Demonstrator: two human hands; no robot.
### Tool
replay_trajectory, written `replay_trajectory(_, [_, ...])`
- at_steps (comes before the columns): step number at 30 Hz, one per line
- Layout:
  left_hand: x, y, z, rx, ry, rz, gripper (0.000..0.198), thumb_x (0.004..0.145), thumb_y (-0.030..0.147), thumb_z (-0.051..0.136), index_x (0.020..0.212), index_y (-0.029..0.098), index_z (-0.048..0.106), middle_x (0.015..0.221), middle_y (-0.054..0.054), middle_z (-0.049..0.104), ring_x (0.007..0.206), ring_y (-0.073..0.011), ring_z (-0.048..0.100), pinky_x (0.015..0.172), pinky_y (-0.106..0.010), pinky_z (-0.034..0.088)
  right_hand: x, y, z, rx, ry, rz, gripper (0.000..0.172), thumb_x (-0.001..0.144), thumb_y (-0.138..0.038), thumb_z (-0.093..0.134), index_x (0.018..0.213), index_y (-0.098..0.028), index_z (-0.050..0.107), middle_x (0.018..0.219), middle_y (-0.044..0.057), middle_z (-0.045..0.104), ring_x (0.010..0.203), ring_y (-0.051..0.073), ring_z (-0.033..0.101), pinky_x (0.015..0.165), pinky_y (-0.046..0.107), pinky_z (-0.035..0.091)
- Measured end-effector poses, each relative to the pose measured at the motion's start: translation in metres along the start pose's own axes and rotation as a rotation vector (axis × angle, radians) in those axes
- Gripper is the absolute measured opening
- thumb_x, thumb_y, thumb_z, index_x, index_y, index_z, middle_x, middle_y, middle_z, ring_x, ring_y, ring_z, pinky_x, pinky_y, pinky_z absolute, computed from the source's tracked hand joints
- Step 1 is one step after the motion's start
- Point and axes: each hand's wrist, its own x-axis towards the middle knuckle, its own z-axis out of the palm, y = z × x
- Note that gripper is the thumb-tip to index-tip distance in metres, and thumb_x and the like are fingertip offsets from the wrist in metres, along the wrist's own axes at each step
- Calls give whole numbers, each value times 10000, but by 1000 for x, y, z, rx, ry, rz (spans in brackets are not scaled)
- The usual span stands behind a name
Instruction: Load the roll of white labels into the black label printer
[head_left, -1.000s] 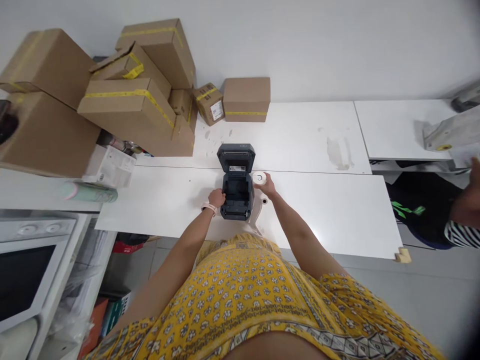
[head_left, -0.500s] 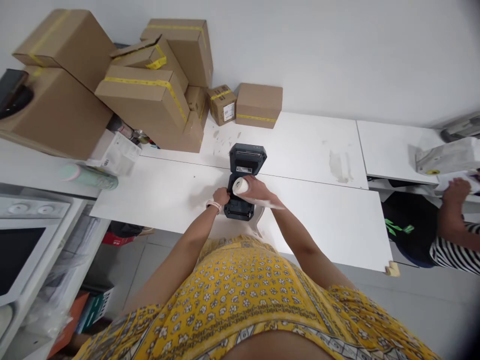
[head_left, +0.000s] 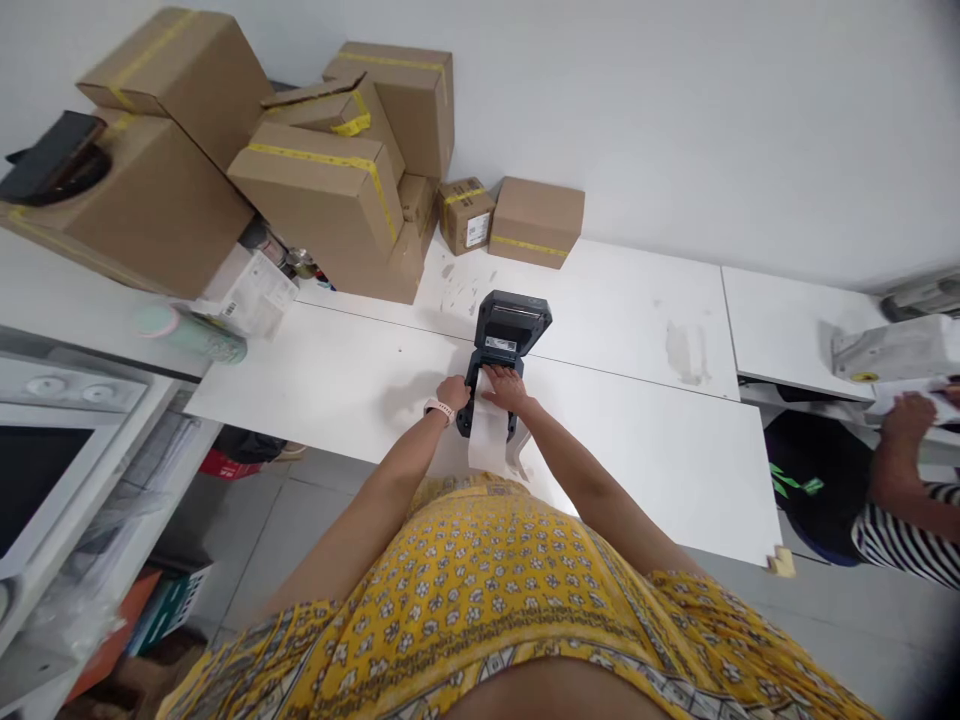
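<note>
A small black label printer stands on the white table with its lid tilted open toward the wall. My right hand reaches into the open bay, fingers closed over the white paper roll, which is mostly hidden under them. A loose white strip of paper runs from the printer toward me over the front. My left hand grips the printer's left side; a pale watch sits on that wrist.
Stacked cardboard boxes with yellow tape fill the back left; two small boxes sit against the wall. A green bottle lies on the left. Another person's hand and striped sleeve work at the right-hand table.
My right hand lifted the paper roll from the table beside the printer and brought it down into the open bay. A strip of paper now trails out the front. My view shifted right.
</note>
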Motion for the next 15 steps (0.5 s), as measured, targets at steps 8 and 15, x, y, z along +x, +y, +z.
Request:
replay_trajectory(8, [-2,2,0,-40,25,-16,251,915,296,519,1018,160,704,1078,-166,708,1073,-282,658,845,-321,484,-90,-38,54,16,122,-206,582,940,-274,499,1489,-120,383,1594,163,257,1484,288,239,1172,460,291])
replay_trajectory(15, [-4,-8,1,-169,-30,-29,296,901,331,516,1069,168,697,1104,-146,708,1069,-285,653,828,-322,473,-123,-36,75,54,-42,-328,558,894,-317,641,1419,-193,497,1592,133,268,1472,270,272,1122,411,393])
